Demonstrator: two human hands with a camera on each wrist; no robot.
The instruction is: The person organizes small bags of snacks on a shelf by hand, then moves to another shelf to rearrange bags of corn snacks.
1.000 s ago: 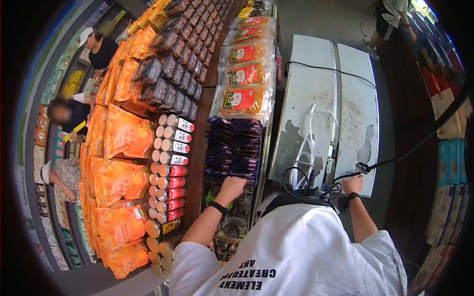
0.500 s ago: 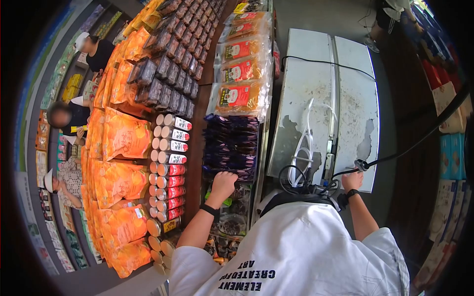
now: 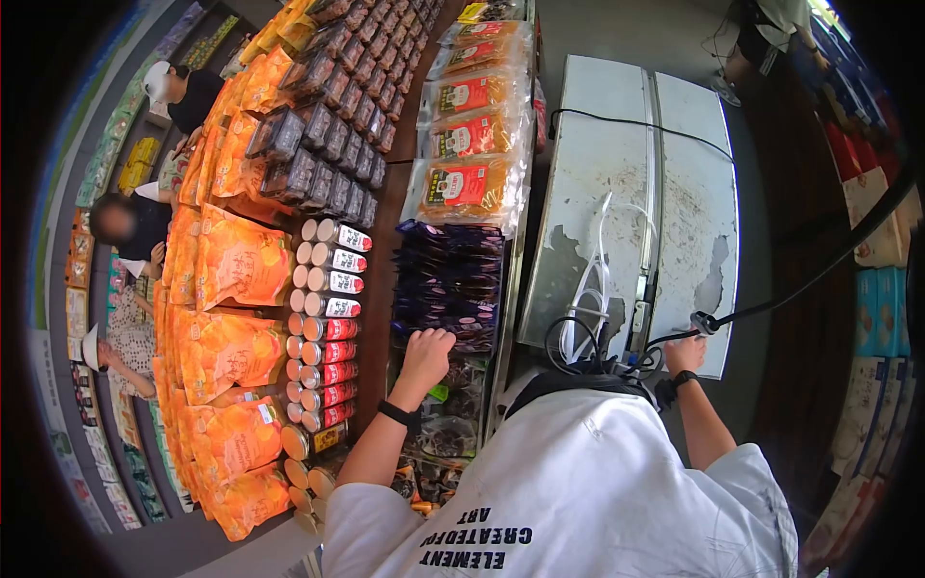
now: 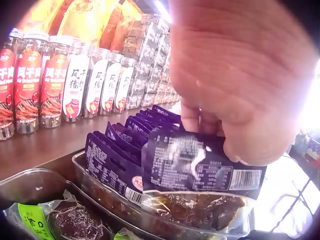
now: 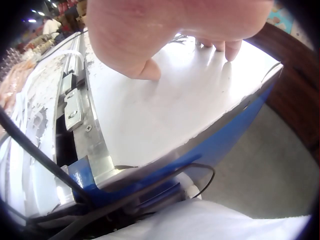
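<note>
In the left wrist view the left hand (image 4: 240,75) pinches the top edge of the front purple packet (image 4: 200,170), thumb on its printed face and fingers behind. That packet stands upright in a clear plastic bin (image 4: 80,165), before a row of similar purple packets (image 4: 120,145). From the head view, the left hand (image 3: 425,362) is at the near end of the purple row (image 3: 448,279). The right hand (image 3: 685,354) rests on the worn white lid (image 3: 689,222); in the right wrist view the right hand (image 5: 175,30) touches that lid (image 5: 165,115) with its fingertips.
Jars (image 3: 328,376) and orange bags (image 3: 241,260) stand left of the bins. Clear packs with red labels (image 3: 462,183) lie beyond the purple row. A black cable (image 3: 819,284) crosses on the right; white cable (image 3: 588,308) lies on the lid. Several people (image 3: 198,96) stand at left.
The left hand has shifted slightly left and toward the near side along the purple row. The right hand has stayed on the lid. People at the left have moved their arms.
</note>
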